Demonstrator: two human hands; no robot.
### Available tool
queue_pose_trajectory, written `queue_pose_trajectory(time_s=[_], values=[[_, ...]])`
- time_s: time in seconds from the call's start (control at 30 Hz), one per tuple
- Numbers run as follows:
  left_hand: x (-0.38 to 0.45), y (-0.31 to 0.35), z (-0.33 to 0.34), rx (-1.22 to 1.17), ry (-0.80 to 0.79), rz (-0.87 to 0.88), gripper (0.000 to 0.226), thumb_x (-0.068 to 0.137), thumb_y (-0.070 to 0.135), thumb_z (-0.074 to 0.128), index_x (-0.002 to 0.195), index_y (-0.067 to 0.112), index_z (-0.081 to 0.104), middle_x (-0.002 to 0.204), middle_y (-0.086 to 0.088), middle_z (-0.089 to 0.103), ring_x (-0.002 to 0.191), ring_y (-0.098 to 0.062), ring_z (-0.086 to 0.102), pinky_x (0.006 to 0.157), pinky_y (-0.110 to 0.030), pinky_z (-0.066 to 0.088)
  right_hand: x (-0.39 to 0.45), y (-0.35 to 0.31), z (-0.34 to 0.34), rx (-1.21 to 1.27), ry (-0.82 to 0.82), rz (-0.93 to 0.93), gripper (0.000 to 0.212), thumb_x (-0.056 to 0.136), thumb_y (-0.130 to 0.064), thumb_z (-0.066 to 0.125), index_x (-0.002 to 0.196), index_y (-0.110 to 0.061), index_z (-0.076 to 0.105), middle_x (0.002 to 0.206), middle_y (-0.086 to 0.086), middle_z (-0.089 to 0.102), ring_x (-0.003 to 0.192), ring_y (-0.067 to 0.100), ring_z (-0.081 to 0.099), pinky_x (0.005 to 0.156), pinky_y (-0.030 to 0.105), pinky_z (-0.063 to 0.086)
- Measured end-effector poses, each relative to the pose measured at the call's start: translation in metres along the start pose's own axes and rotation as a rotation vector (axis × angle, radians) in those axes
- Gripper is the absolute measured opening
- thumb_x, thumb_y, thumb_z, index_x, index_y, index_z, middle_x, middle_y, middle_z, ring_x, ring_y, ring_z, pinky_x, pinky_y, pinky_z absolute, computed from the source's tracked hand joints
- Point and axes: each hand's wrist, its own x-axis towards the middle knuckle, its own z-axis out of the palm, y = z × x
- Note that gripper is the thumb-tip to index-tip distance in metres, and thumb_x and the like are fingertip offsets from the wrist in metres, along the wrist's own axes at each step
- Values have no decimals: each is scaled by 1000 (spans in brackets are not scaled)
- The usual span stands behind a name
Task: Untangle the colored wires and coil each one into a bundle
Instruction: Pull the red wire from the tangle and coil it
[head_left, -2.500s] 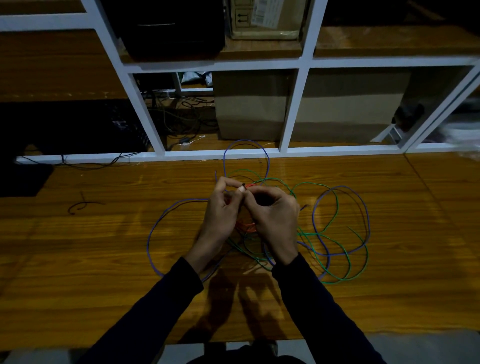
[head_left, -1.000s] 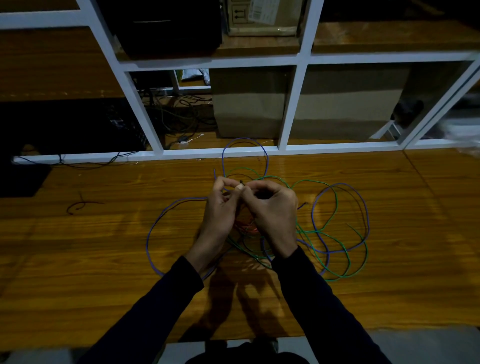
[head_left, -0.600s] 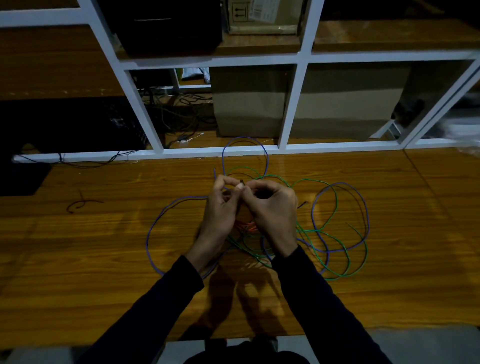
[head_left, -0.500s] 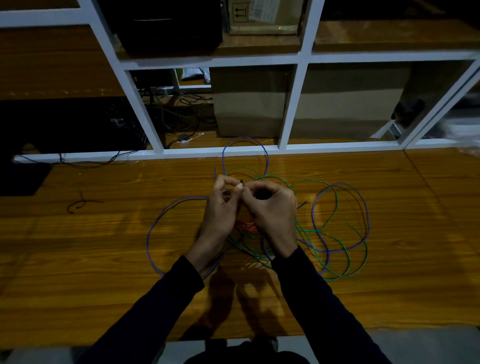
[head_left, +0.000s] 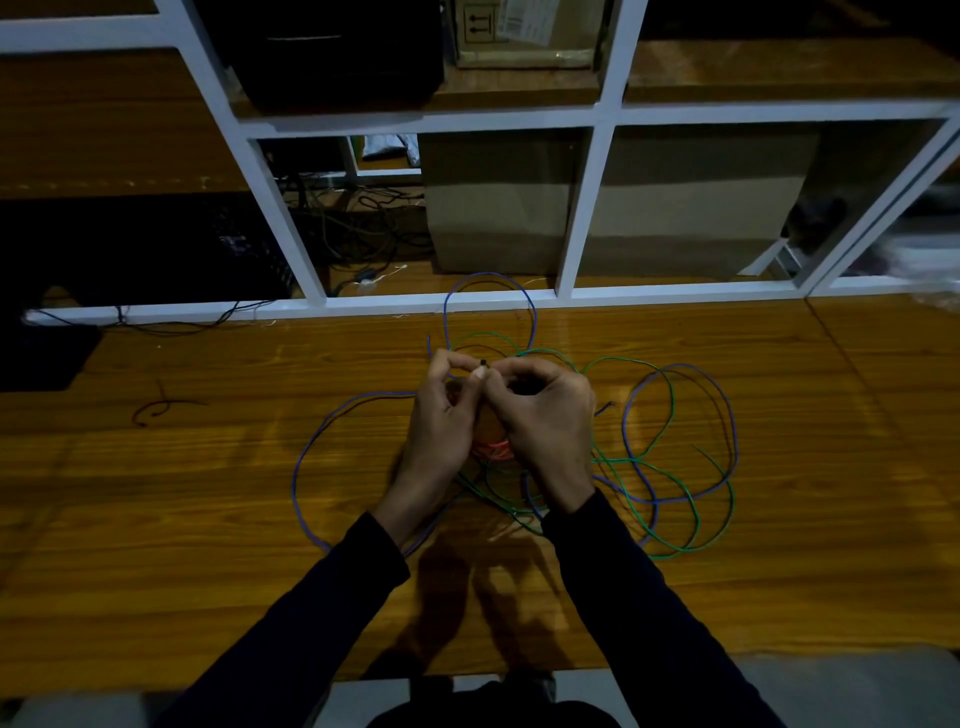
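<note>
A purple wire (head_left: 306, 457) lies in wide loops across the wooden table (head_left: 156, 519), tangled with a green wire (head_left: 680, 499) to the right. Between my palms sits a small coil of orange-red wire (head_left: 492, 449), mostly hidden. My left hand (head_left: 441, 421) and my right hand (head_left: 545, 415) are raised together over the middle of the tangle. Their fingertips meet and pinch a dark wire tip (head_left: 483, 362) at the top of the coil.
A white shelf frame (head_left: 582, 208) runs along the table's far edge, with cardboard boxes (head_left: 498, 208), black equipment and loose cables behind it. A short dark wire scrap (head_left: 156, 405) lies on the table to the left. The table's near edge is at my body.
Both hands stay together over the tangle, with only small finger movements at the wire tip. The wires on the table have not shifted.
</note>
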Motion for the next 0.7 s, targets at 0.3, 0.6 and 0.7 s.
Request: queue_pose_trajectory(time_s=[0.3, 0.6, 0.7], values=[[1, -6, -2, 151, 38, 136, 2, 103, 27, 53, 101, 26, 53, 84, -6, 72, 77, -23, 70, 62, -51, 55, -1, 5, 0, 16, -40, -4, 13, 82, -29, 76, 84, -16, 79, 78, -7, 75, 71, 5, 71, 64, 34, 60], [-3, -8, -3, 187, 17, 213, 2, 104, 26, 53, 103, 23, 53, 85, -1, 70, 73, -18, 68, 56, -43, 52, 3, 13, -2, 263, -115, 130, 10, 84, -13, 76, 91, -7, 77, 86, 3, 76, 79, 11, 72, 70, 26, 57], [-4, -10, -6, 225, 17, 274, 5, 104, 19, 53, 108, 16, 54, 87, 0, 69, 77, -12, 68, 59, -39, 53, 8, 18, -8, 522, -287, 367, 19, 83, -13, 77, 99, -4, 75, 98, 13, 75, 92, 21, 71, 79, 31, 56]])
